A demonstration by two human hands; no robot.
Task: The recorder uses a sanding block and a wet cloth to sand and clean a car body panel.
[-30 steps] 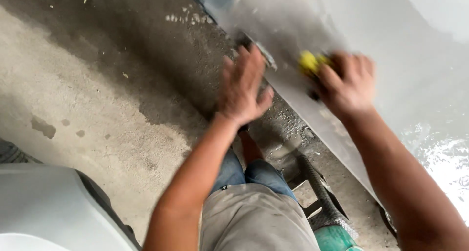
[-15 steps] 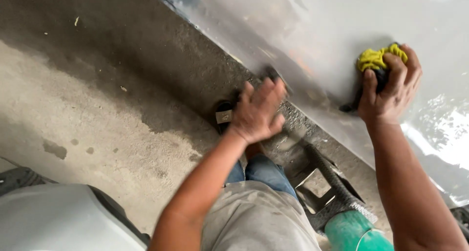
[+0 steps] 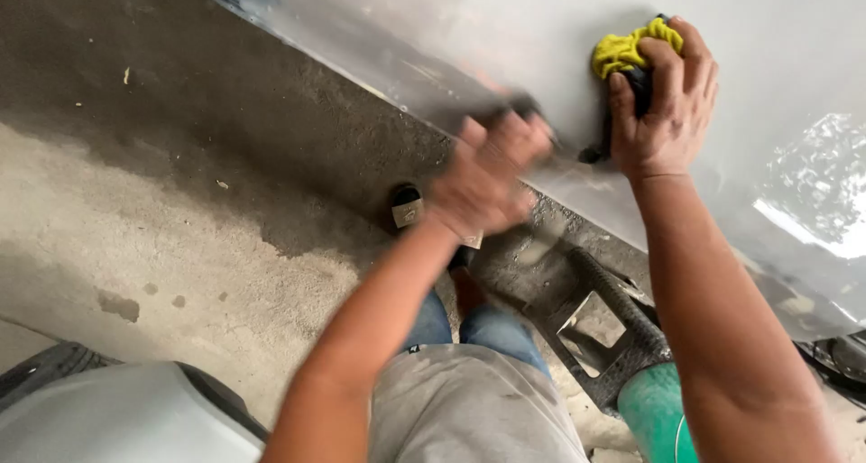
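Yellow cloth (image 3: 624,53) in R hand (image 3: 663,111) grip, on grey panel (image 3: 505,30)

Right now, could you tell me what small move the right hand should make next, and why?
Probably slide the yellow cloth down toward the left hand. The right hand presses it high on the grey panel, while the blurred left hand works the panel's lower edge.

Both bare arms reach forward, the left hand (image 3: 483,179) blurred with fingers spread and bent, the right hand (image 3: 663,107) higher, fingers curled closed.
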